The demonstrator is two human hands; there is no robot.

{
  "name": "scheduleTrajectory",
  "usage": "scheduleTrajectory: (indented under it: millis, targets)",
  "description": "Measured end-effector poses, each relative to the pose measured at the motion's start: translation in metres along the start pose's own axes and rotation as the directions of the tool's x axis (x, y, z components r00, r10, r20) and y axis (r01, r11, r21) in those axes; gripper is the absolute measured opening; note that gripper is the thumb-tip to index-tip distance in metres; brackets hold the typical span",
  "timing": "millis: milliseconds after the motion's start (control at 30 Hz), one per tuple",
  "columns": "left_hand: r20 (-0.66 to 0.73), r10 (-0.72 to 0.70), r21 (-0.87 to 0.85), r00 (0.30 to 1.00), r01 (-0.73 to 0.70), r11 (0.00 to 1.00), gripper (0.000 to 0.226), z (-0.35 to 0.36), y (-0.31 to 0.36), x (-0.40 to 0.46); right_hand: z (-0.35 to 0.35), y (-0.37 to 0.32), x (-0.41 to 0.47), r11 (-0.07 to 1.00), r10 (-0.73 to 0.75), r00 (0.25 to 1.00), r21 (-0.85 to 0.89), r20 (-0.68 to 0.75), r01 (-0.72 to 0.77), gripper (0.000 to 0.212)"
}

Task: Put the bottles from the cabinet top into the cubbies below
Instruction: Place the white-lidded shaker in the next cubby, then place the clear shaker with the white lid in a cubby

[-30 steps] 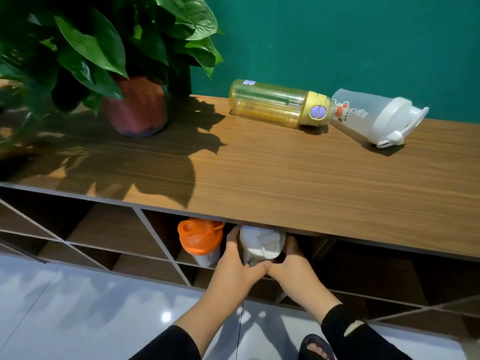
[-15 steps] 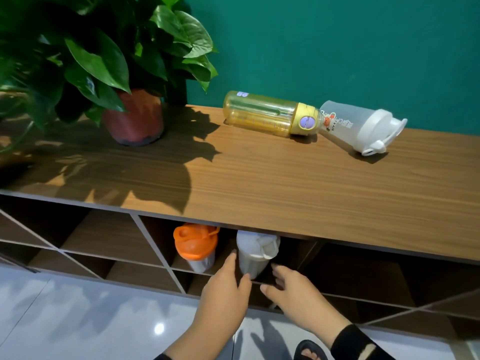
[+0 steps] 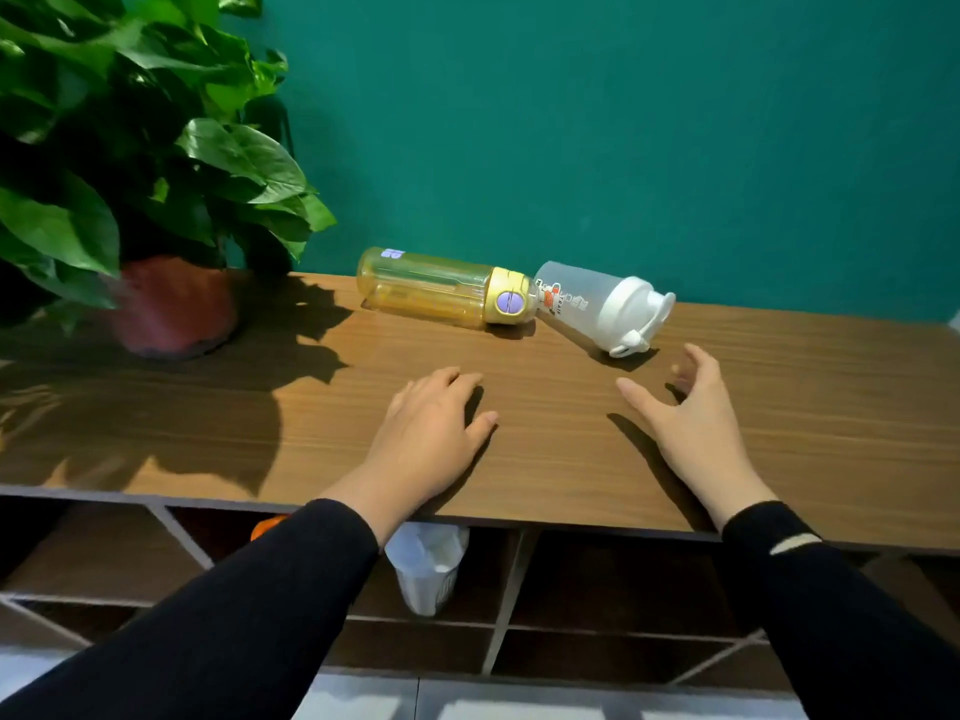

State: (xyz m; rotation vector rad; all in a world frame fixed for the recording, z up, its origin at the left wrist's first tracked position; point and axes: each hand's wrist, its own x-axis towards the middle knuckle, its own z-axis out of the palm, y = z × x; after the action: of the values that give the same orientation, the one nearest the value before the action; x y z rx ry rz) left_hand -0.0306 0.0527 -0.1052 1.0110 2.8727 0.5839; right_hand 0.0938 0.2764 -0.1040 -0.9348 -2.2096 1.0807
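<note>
I see a plain teal wall (image 3: 623, 122) behind a long wood-grain cabinet top (image 3: 779, 433), with dark open cubbies (image 3: 623, 579) divided by thin panels underneath. At the far left of the top stands a leafy green plant in a reddish-brown pot (image 3: 171, 309), throwing a jagged shadow across the wood. Near the wall lie two bottles on their sides, touching end to end: a transparent yellow bottle with a yellow cap and a purple button (image 3: 441, 291), and to its right a frosted clear shaker bottle with a white flip lid (image 3: 602, 306), its lid pointing right and toward me. My left hand (image 3: 431, 433) rests flat on the wood, palm down, fingers loose, holding nothing. My right hand (image 3: 691, 418) hovers open just beside the shaker's lid, fingers spread, empty. Below the edge, a white-lidded frosted bottle (image 3: 428, 569) stands in a cubby; left of it I catch an orange sliver (image 3: 267, 527), possibly another lid, mostly hidden by my black sleeve (image 3: 234, 615).
</note>
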Motion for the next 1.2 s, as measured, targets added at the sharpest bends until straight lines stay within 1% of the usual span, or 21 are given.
scheduleTrajectory:
  millis: [67,133,200,300,400,533,600,633,667,700,733,800,833,867,900,933,1000,1067,1100,1133,1200]
  targets:
    - [0.027,-0.037,0.072,0.999,0.035,0.997,0.061,0.008,-0.005,0.003,0.008,-0.003,0.022,0.987,0.051,0.999,0.153,-0.012,-0.049,0.110]
    - [0.015,-0.026,0.087,1.000,0.024,0.996,0.062,0.012,-0.006,0.002,0.017,-0.014,0.042,0.944,0.110,0.994,0.312,0.010,-0.108,0.118]
    - [0.005,-0.022,0.077,1.000,0.022,0.997,0.061,0.012,-0.006,0.001,0.031,-0.022,0.063,0.909,0.133,0.991,0.398,0.010,-0.126,0.122]
    - [-0.016,-0.021,0.078,1.000,0.022,0.997,0.059,0.012,-0.006,0.000,0.048,-0.026,0.084,0.930,0.152,0.986,0.347,-0.068,-0.119,0.124]
    - [-0.038,-0.015,0.067,0.999,0.018,0.998,0.058,0.014,-0.005,0.001,0.050,-0.021,0.086,0.928,0.157,0.981,0.358,-0.115,-0.107,0.111]
    - [-0.041,0.001,0.045,0.999,0.001,0.999,0.059,0.014,-0.008,0.002,0.012,-0.015,0.048,0.864,0.150,0.947,0.503,-0.285,0.014,0.093]
    - [-0.057,0.013,-0.008,0.998,-0.014,1.000,0.058,0.011,-0.008,0.000,-0.015,-0.013,0.010,0.863,0.092,0.950,0.499,-0.299,0.073,0.092]
    - [-0.087,0.023,-0.071,0.996,-0.030,0.997,0.058,0.007,-0.007,-0.003,-0.029,-0.014,-0.011,0.879,0.063,0.955,0.470,-0.289,0.084,0.093]
    - [-0.138,0.041,-0.145,0.990,-0.061,0.988,0.057,0.002,-0.006,-0.008,-0.042,-0.017,-0.034,0.896,0.028,0.960,0.432,-0.279,0.100,0.095]
    - [-0.218,0.081,-0.212,0.973,-0.128,0.969,0.056,-0.004,-0.003,-0.016,-0.055,-0.019,-0.056,0.912,-0.006,0.962,0.392,-0.272,0.117,0.097]
    - [-0.317,0.161,-0.235,0.935,-0.242,0.941,0.056,-0.010,0.003,-0.027,-0.066,-0.022,-0.078,0.923,-0.037,0.965,0.361,-0.260,0.132,0.098]
    - [-0.455,0.384,-0.187,0.804,-0.507,0.841,0.062,-0.019,0.022,-0.057,-0.088,-0.025,-0.123,0.938,-0.072,0.976,0.319,-0.207,0.137,0.096]
    - [-0.466,0.484,-0.169,0.741,-0.611,0.773,0.067,-0.018,0.034,-0.074,-0.097,-0.024,-0.145,0.946,-0.081,0.983,0.299,-0.164,0.128,0.098]
    - [-0.442,0.565,-0.167,0.697,-0.683,0.711,0.073,-0.012,0.046,-0.092,-0.101,-0.021,-0.165,0.954,-0.087,0.990,0.276,-0.115,0.116,0.101]
    - [-0.388,0.622,-0.178,0.681,-0.717,0.674,0.082,-0.002,0.057,-0.111,-0.103,-0.016,-0.182,0.962,-0.086,0.994,0.254,-0.068,0.101,0.102]
    - [-0.311,0.650,-0.195,0.693,-0.716,0.670,0.093,0.011,0.067,-0.128,-0.101,-0.011,-0.194,0.970,-0.081,0.996,0.228,-0.032,0.086,0.104]
    - [-0.144,0.611,-0.245,0.778,-0.626,0.740,0.106,0.042,0.079,-0.152,-0.089,0.001,-0.211,0.980,-0.055,0.998,0.192,0.014,0.051,0.105]
    - [0.010,0.462,-0.388,0.887,-0.422,0.819,0.099,0.071,0.084,-0.159,-0.072,0.017,-0.217,0.965,-0.011,0.995,0.262,0.100,-0.016,0.113]
    - [0.096,0.399,-0.453,0.912,-0.317,0.833,0.093,0.082,0.084,-0.158,-0.060,0.028,-0.217,0.947,0.023,0.989,0.314,0.149,-0.070,0.121]
    - [0.153,0.361,-0.509,0.920,-0.240,0.827,0.087,0.091,0.082,-0.155,-0.048,0.039,-0.217,0.923,0.079,0.979,0.357,0.186,-0.142,0.129]
    - [0.242,0.292,-0.628,0.925,-0.080,0.774,0.083,0.101,0.078,-0.149,-0.023,0.061,-0.209,0.881,0.213,0.948,0.374,0.237,-0.291,0.139]
